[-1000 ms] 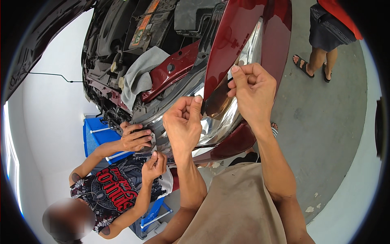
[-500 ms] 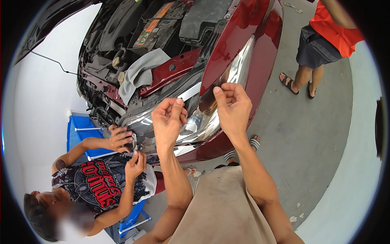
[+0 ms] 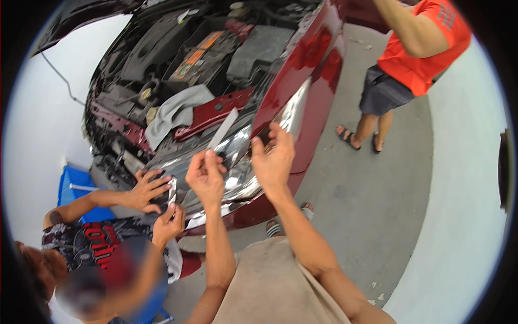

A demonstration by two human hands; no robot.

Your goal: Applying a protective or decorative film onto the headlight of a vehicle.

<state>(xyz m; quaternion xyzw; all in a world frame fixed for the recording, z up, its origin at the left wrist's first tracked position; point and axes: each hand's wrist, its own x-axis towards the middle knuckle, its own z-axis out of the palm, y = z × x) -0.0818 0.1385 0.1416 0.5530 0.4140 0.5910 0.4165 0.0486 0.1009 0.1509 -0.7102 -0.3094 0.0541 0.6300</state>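
My left hand (image 3: 206,175) is closed, its thumb and fingertips pinching a thin whitish strip (image 3: 224,129) that points up and away over the car's front corner. My right hand (image 3: 274,162) is just right of it, over the glossy headlight (image 3: 237,181). Its thumb and fingers are apart, and I see nothing held between them. Clear, shiny lens runs beneath both hands, and the dark red fender (image 3: 302,129) lies beyond the right one.
At left, a co-worker's hands (image 3: 148,191) handle a small silvery strip (image 3: 172,190) at the headlight's other end. A grey cloth (image 3: 178,110) lies by the open engine bay (image 3: 162,65). Another person in a red shirt (image 3: 426,51) stands at right. A blue folding seat (image 3: 81,189) is at left.
The view has shifted, so the car sits further left. The whitish strip now tilts upward from my left hand. My right hand's thumb and fingers have spread apart.
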